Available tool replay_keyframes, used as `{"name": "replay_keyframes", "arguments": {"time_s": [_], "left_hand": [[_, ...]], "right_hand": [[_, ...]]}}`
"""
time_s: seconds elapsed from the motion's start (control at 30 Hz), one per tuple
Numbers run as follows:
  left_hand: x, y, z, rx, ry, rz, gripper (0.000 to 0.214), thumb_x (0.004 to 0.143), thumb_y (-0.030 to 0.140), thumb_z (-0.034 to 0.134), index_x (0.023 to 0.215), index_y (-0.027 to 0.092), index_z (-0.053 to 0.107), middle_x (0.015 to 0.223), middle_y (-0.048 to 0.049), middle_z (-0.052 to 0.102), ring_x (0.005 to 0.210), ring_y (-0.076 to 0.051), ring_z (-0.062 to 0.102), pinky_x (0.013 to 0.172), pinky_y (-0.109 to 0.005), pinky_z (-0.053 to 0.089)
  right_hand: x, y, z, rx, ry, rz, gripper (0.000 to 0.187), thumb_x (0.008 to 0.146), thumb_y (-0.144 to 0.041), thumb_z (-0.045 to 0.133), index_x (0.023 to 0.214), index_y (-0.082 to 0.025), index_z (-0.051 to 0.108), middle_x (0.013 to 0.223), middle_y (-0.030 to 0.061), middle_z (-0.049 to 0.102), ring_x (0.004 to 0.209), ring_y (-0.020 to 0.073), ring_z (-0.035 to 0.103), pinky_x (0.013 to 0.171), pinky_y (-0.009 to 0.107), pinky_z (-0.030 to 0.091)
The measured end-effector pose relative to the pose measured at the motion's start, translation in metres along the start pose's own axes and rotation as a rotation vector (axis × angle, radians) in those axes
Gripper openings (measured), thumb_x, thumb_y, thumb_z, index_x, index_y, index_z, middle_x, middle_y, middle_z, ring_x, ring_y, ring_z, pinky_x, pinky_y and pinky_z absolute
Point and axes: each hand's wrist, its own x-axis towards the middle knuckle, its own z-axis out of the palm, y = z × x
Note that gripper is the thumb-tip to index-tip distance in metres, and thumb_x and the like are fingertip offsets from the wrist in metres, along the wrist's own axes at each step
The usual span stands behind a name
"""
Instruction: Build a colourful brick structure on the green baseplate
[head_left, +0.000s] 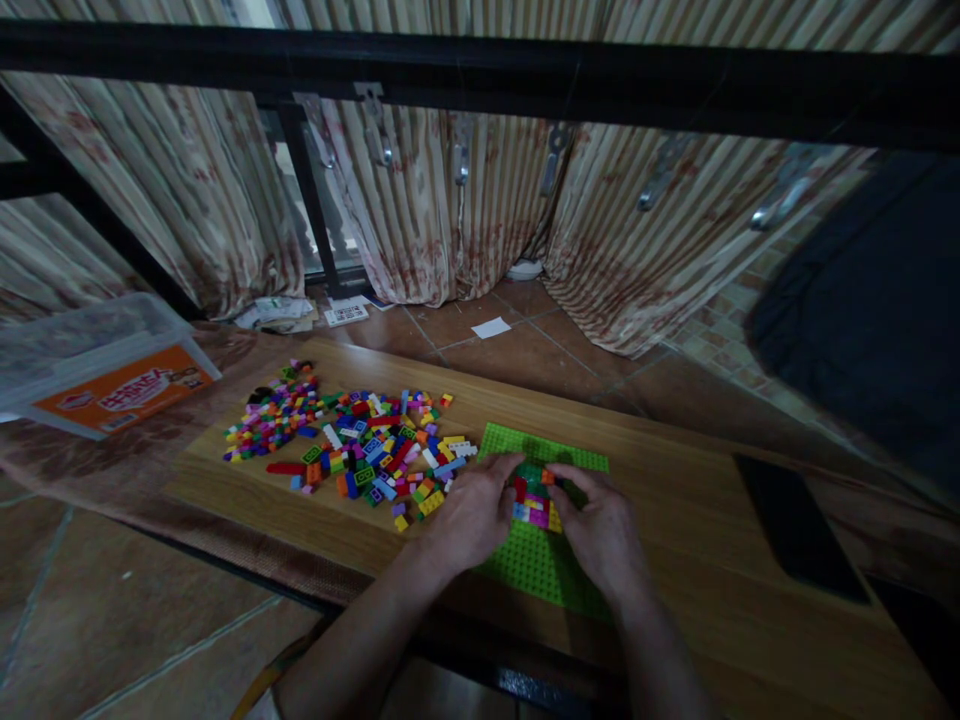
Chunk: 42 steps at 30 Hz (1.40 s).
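Note:
A bright green studded baseplate [536, 565] lies on the wooden board with a small toy-brick build [534, 508] on it. Red, pink, blue, yellow and dark green bricks show in the build. My left hand [474, 510] rests at its left side, fingers curled against the bricks; the fingertips are partly hidden. At the build's far right corner my right hand [602, 522] pinches a small orange brick [548, 477] between thumb and forefinger. Left of the plate a loose heap of mixed toy bricks [382, 445] spreads close to my left hand.
A second pile of smaller bricks [277, 410] lies farther left. Beyond it stands a clear plastic box [90, 370] with an orange label. A black flat slab [799, 525] lies on the wooden board [679, 500] at the right. Striped curtains [442, 210] hang behind a dark bar.

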Motion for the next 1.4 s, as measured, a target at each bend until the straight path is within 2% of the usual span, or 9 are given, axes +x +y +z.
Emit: {"name": "replay_keyframes", "arguments": {"time_s": [0.37,0.6,0.87,1.4], "left_hand": [[0.000,-0.002,0.001,0.003,0.015,-0.013,0.044,0.089,0.014,0.044,0.132,0.016,0.052,0.124,-0.0116,0.061,0.113,-0.023,0.060,0.101,-0.039,0.047],[-0.001,-0.006,0.003,0.014,0.024,-0.003,0.044,0.089,0.014,0.045,0.132,0.017,0.052,0.122,-0.0107,0.062,0.110,-0.023,0.061,0.099,-0.039,0.048],[-0.001,-0.003,0.002,0.040,0.003,0.028,0.042,0.089,0.012,0.043,0.129,0.020,0.055,0.118,-0.0082,0.063,0.106,-0.021,0.062,0.097,-0.036,0.050],[-0.004,0.001,0.000,0.081,-0.022,0.059,0.041,0.090,0.012,0.041,0.129,0.018,0.054,0.120,-0.0074,0.064,0.109,-0.022,0.060,0.098,-0.037,0.049]], "right_hand": [[0.002,0.005,-0.002,0.170,0.003,0.114,0.034,0.079,-0.045,0.060,0.101,-0.021,0.071,0.107,0.0079,0.072,0.101,0.0245,0.065,0.096,0.043,0.046],[0.004,0.007,0.003,0.205,-0.025,0.161,0.036,0.083,-0.049,0.056,0.097,-0.021,0.073,0.101,0.0083,0.074,0.093,0.0246,0.067,0.088,0.041,0.048],[0.005,0.003,0.008,0.161,0.015,0.180,0.035,0.081,-0.048,0.055,0.090,-0.020,0.074,0.096,0.0092,0.075,0.089,0.0254,0.068,0.084,0.040,0.049],[0.011,0.008,0.008,0.096,-0.008,0.177,0.031,0.078,-0.045,0.057,0.084,-0.020,0.075,0.091,0.0085,0.074,0.087,0.0255,0.067,0.084,0.040,0.048]]}}
